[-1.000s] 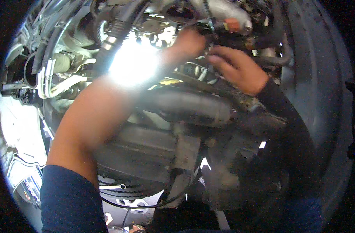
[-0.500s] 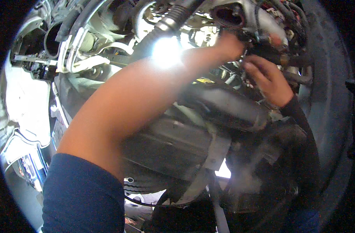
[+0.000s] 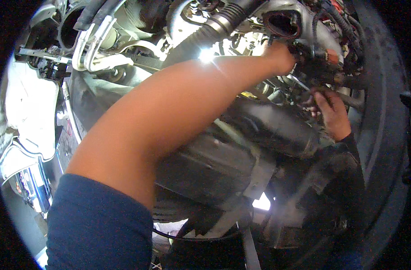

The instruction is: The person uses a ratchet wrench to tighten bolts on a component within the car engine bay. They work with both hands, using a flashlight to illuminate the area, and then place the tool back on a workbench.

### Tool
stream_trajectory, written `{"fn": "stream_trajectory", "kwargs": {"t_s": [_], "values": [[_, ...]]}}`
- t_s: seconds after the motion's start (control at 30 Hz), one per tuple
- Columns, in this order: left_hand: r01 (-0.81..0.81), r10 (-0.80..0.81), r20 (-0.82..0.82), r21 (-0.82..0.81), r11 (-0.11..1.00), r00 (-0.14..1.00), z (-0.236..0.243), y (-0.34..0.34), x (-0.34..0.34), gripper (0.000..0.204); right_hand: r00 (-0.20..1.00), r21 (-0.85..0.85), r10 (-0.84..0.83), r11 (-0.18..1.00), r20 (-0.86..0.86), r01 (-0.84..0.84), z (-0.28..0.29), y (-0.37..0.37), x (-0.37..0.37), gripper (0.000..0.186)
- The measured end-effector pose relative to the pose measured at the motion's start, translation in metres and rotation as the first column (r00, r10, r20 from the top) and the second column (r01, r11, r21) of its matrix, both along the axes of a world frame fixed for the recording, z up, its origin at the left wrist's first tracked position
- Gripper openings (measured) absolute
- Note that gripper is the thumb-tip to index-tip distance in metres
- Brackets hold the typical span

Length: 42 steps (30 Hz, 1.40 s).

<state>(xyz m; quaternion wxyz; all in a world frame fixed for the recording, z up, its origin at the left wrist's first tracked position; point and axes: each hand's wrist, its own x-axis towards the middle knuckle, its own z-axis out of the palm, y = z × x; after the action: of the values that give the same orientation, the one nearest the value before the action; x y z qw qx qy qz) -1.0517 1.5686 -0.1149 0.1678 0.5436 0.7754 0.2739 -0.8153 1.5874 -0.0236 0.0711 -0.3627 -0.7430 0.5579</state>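
Observation:
Across the engine bay stretches my left arm, and my left hand [image 3: 280, 59] is in among the parts just below a round dark opening [image 3: 283, 24]. Its fingers are turned away and hidden, so what they touch or hold does not show. Lower and to the right, my right hand [image 3: 334, 112] has its fingers curled around the near end of a slim metal hand tool [image 3: 300, 83]. The tool's shiny shaft slants up and left toward my left hand. Its far end is lost among the parts there, and its exact kind cannot be made out.
A ribbed hose with a metal clamp [image 3: 223, 21] runs above my left forearm. Silver pipes [image 3: 94, 48] bend down at the upper left. Below my hands lies a big dark rounded duct [image 3: 275, 126]. A dark body panel [image 3: 380, 135] borders the right side. A bright light glares near my forearm.
My right hand has drawn down and away from my left hand, bringing the tool's shaft into sight. The left hand stays at the same parts. The whole view has shifted slightly.

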Motion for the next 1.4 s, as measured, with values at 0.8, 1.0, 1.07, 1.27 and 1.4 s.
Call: {"fn": "stream_trajectory", "kwargs": {"t_s": [0.8,1.0,1.07,1.27,1.4], "values": [[0.129,-0.049,0.403,-0.175,0.976,0.914,0.061,-0.037,-0.005,0.035,0.996,-0.228,0.054,0.971,-0.070,-0.068,0.034,-0.012,0.007,0.027],[0.519,-0.400,0.358,-0.355,0.778,0.844,0.098,-0.038,0.000,0.040,0.997,-0.342,0.011,0.939,-0.077,-0.037,0.096,-0.012,0.007,0.029],[0.533,-0.347,0.455,-0.389,0.751,0.820,0.123,-0.047,0.009,0.041,0.999,-0.344,0.004,0.939,-0.036,-0.016,0.119,-0.022,0.003,0.029],[0.388,-0.253,0.444,-0.246,0.888,0.860,0.225,-0.123,0.021,0.039,0.947,-0.020,0.267,0.961,-0.180,-0.275,0.207,-0.107,0.004,0.035],[0.408,-0.411,-0.016,-0.092,0.908,0.911,0.292,-0.244,-0.002,0.033,0.930,-0.023,0.211,0.973,-0.299,-0.228,0.234,-0.144,0.020,0.049]]}}
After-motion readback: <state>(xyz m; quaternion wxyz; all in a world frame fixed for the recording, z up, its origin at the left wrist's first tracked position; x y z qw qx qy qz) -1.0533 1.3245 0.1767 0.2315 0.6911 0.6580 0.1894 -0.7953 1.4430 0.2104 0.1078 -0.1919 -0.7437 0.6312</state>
